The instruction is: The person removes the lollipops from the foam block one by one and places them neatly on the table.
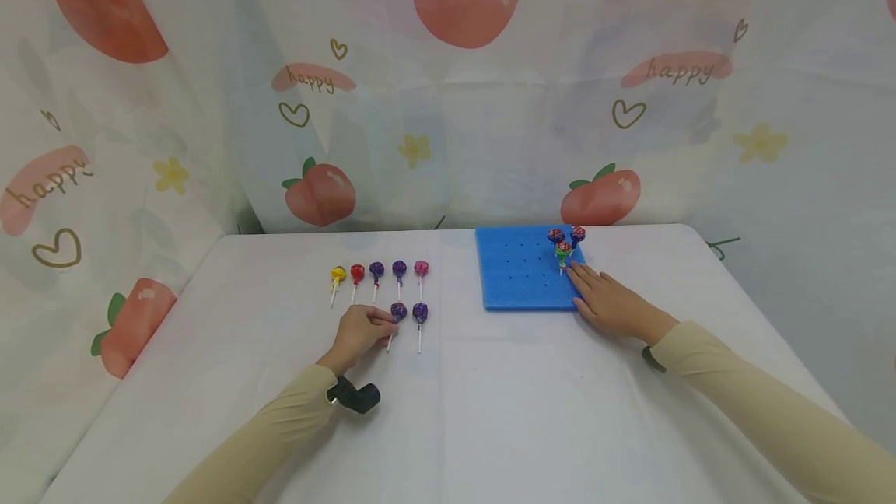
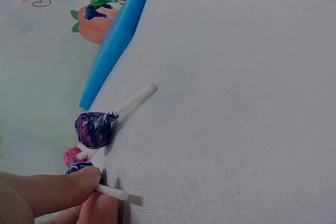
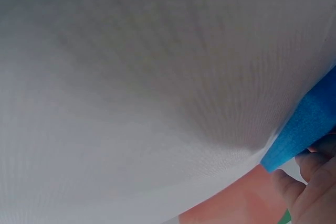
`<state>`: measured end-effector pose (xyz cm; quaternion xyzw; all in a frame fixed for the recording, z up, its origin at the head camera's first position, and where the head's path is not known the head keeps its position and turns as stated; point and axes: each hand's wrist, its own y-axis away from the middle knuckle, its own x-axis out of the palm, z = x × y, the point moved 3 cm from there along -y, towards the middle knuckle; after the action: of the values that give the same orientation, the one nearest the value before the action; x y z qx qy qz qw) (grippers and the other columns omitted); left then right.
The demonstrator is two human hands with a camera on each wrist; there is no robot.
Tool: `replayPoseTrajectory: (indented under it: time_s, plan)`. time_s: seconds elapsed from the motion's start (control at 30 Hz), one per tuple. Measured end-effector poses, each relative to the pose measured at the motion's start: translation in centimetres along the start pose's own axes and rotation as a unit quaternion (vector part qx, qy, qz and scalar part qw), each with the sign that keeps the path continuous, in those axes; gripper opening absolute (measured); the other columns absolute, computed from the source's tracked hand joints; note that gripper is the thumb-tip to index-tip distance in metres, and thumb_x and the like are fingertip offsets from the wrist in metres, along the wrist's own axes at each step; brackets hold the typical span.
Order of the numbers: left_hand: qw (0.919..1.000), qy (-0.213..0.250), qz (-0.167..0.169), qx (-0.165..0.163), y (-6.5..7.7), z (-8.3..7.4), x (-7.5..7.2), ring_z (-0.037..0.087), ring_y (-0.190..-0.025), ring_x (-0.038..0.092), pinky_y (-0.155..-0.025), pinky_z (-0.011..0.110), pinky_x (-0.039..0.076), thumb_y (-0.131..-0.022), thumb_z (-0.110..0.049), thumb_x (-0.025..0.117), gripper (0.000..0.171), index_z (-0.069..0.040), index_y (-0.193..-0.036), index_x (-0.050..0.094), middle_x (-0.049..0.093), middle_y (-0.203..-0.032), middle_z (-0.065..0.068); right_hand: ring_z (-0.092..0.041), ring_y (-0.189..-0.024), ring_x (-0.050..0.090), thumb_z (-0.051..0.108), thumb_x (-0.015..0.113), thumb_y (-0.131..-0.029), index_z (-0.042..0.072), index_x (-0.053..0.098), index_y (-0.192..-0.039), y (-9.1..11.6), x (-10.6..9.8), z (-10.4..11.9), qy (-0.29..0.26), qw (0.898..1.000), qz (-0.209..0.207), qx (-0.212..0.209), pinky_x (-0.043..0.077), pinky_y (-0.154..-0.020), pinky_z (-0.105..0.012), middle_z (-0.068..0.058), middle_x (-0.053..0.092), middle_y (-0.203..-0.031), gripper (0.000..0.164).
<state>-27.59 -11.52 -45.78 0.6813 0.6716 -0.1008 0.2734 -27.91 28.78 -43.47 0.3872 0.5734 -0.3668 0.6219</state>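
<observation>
My left hand (image 1: 360,335) pinches a purple-wrapped lollipop (image 1: 398,312) between thumb and fingers, just below its wrapped head. In the left wrist view, the white stick (image 2: 113,191) of that lollipop sticks out past the thumb. Right beside it lies another purple lollipop (image 1: 420,313), its stick toward me. My right hand (image 1: 612,302) rests with straight fingers at the right edge of a blue foam board (image 1: 514,286) dotted with small holes. Three lollipops stand in the board's right side: a green one (image 1: 563,250) in front, two dark ones (image 1: 556,236) behind.
Beyond my left hand lies a row of several lollipops: yellow (image 1: 338,274), red (image 1: 357,274), two purple (image 1: 376,270) and pink (image 1: 421,268). A white cloth covers the table (image 1: 504,403). A printed curtain (image 1: 448,115) hangs behind the table and along its sides.
</observation>
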Motion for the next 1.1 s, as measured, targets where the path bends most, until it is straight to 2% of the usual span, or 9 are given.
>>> replayPoseTrajectory:
  time_s: [0.3,0.8,1.1]
  plan:
    - [0.9998,0.008,0.009,-0.016,0.11,-0.17,-0.25,0.01,-0.065,0.06,-0.062,0.02,0.056,-0.081,-0.005,0.071,0.017,0.001,-0.097,0.068,0.07,-0.087,0.013,-0.046,-0.138,0.024,0.025,0.044,-0.098,-0.009,0.028,-0.142,0.13,-0.16,0.11,0.001,1.0,-0.004,-0.002,0.026,-0.109,-0.061,-0.028,0.025,-0.15,0.059]
    - [0.9992,-0.013,0.036,-0.01,0.53,-0.4,-0.41,0.011,-0.068,0.061,-0.066,0.022,0.056,-0.081,-0.005,0.071,0.021,0.002,-0.1,0.069,0.071,-0.09,0.013,-0.047,-0.138,0.023,0.025,0.044,-0.097,-0.009,0.028,-0.142,0.08,-0.06,-0.02,0.001,1.0,-0.002,-0.001,0.025,-0.109,-0.061,-0.029,0.025,-0.15,0.059]
    - [0.9987,-0.033,0.04,0.002,0.71,-0.55,-0.37,0.011,-0.067,0.06,-0.066,0.023,0.056,-0.079,-0.004,0.072,0.02,0.001,-0.098,0.07,0.071,-0.085,0.011,-0.047,-0.138,0.024,0.025,0.044,-0.097,-0.009,0.028,-0.142,0.06,-0.03,0.03,0.004,1.0,-0.004,-0.005,0.026,-0.109,-0.061,-0.029,0.025,-0.15,0.058]
